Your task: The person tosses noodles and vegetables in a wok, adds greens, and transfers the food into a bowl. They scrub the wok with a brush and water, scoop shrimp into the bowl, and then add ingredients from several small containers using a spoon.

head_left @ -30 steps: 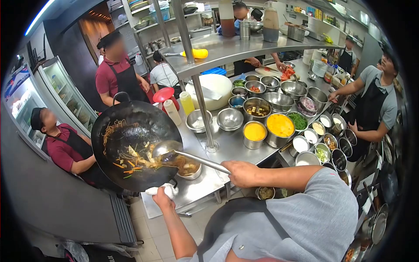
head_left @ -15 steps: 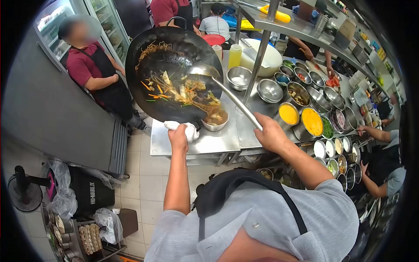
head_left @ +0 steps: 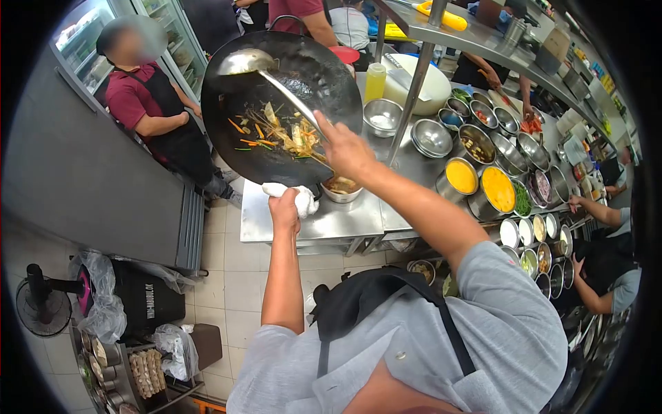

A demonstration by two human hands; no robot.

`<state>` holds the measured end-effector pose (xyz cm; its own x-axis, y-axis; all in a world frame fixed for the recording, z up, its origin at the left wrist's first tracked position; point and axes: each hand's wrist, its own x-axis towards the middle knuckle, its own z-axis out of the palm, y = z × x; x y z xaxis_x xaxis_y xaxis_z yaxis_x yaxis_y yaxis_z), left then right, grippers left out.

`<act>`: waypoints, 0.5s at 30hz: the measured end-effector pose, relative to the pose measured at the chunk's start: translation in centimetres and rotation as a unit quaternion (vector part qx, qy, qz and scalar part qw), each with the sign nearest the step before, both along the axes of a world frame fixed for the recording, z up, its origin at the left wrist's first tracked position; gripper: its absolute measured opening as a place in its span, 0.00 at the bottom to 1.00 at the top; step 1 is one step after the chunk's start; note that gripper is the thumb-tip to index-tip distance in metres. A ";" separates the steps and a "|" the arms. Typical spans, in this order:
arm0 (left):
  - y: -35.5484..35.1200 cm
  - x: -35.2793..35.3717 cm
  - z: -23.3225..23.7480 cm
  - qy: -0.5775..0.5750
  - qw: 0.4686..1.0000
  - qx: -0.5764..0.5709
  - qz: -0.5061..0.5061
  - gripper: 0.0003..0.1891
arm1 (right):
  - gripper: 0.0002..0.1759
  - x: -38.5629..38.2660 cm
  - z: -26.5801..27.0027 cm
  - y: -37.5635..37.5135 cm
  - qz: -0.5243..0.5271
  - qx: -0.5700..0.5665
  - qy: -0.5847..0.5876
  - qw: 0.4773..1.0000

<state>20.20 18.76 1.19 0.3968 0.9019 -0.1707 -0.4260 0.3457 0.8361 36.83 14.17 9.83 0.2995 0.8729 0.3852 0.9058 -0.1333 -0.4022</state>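
Note:
A large black wok [head_left: 227,148] is tilted above the steel table, its lower rim over a small metal bowl [head_left: 343,197]. My left hand [head_left: 284,209] is closed round a folded white cloth [head_left: 303,201] at the wok's near handle, which the cloth mostly hides. In my right hand [head_left: 350,148] is the long handle of a metal ladle [head_left: 247,62], its bowl against the upper left inside of the wok. Noodles with carrot strips and pale vegetable pieces [head_left: 279,132] lie in the lower part of the wok. Some food with brown liquid is in the bowl.
Metal bowls [head_left: 432,138], pots of yellow liquid [head_left: 498,188] and ingredient tins stand to the right. A shelf post [head_left: 414,90] rises beside the wok. A person [head_left: 148,114] in a black apron stands at left; other people's hands work at right.
My right hand has moved left and up, bringing the ladle from the wok's right side to its upper left. The noodles on the upper left wall are gone, and less food shows in the wok.

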 end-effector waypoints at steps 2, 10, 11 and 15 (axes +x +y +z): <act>0.7 0.3 -0.7 -0.018 0.998 0.032 0.043 0.06 | 0.39 0.2 -2.6 -1.6 0.012 0.001 -0.028 1.000; 2.5 -1.5 -1.0 0.002 0.999 0.025 0.026 0.05 | 0.41 4.7 -5.9 -17.4 -0.003 -0.220 -0.098 0.971; 2.4 -1.6 -0.8 0.009 1.000 0.020 0.012 0.06 | 0.40 4.9 -5.4 -16.4 -0.001 -0.192 -0.101 0.976; 2.0 -0.4 -0.5 -0.008 1.000 0.009 0.027 0.06 | 0.36 3.0 -1.8 -6.2 -0.001 -0.057 -0.038 0.998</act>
